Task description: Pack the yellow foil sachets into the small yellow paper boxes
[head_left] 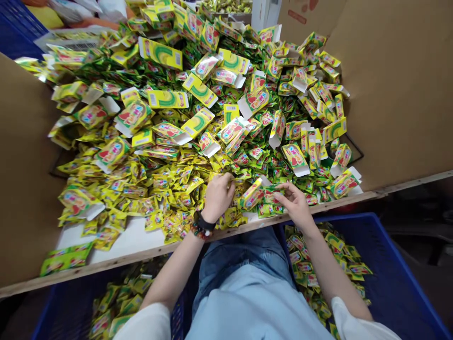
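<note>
My left hand (218,196) rests in a heap of small yellow-green sachets (166,189), its fingertips pinching at the sachets near the heap's front. A dark wristband and a bead bracelet (200,230) circle that wrist. My right hand (295,203) is a little to the right, its finger and thumb on a green-and-yellow sachet (272,194). Just left of those fingers lies an opened yellow carton (252,193) with a white flap. Several more open cartons (200,89) lie scattered over the pile, and the table surface under the heap is white (123,233).
Brown cardboard walls (392,85) stand at the left and right of the table. A wooden table edge (170,250) runs in front of me. Below it, blue plastic crates (357,236) hold more sachets on both sides of my lap.
</note>
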Demonstrator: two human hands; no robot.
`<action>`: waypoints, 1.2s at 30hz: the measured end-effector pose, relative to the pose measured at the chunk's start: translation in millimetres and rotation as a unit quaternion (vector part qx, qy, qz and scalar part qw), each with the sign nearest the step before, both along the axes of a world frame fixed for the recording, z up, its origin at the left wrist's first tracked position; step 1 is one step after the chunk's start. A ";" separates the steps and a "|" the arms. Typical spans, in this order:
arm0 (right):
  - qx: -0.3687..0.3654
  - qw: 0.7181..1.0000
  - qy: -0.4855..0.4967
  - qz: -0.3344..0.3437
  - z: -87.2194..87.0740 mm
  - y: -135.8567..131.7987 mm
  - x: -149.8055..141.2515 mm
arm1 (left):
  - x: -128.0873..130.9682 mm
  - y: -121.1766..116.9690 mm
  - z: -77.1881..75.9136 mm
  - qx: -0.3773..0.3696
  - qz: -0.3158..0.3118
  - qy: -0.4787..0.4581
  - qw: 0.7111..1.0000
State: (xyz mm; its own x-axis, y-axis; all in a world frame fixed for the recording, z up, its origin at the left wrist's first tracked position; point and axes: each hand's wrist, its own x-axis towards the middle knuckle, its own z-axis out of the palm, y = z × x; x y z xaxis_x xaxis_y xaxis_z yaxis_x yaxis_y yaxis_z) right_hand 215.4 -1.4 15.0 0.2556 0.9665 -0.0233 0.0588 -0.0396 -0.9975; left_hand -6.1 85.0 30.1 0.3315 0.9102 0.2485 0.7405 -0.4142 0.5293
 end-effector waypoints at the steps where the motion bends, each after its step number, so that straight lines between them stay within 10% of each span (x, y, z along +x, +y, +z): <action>1: 0.003 0.998 0.056 0.002 2.1 1.3 -7.0 | -3.4 -6.1 2.4 -0.025 0.028 -0.062 0.997; 7: -0.009 0.960 0.279 0.026 11.2 8.7 -57.9 | -0.7 -48.0 4.1 -0.240 0.075 -0.416 0.874; 14: -0.001 0.966 0.241 -0.092 7.4 -3.7 -81.7 | 15.0 -72.5 7.1 -0.317 0.079 -0.507 0.797; 21: -0.069 0.965 0.254 0.013 11.2 -31.9 -62.3 | 30.1 -86.8 -9.7 -0.241 0.022 -0.439 0.865; 27: -0.049 0.977 0.165 -0.127 -12.3 -39.3 -15.5 | 48.7 -82.1 -21.2 -0.073 -0.008 -0.127 0.989; 31: -0.028 0.990 0.093 -0.102 -7.1 -22.4 2.5 | 66.6 -69.7 -26.9 -0.016 0.007 0.077 0.997; 36: 0.051 0.998 -0.026 -0.015 10.2 3.8 4.3 | 56.1 -65.8 -25.5 0.014 0.018 0.068 0.997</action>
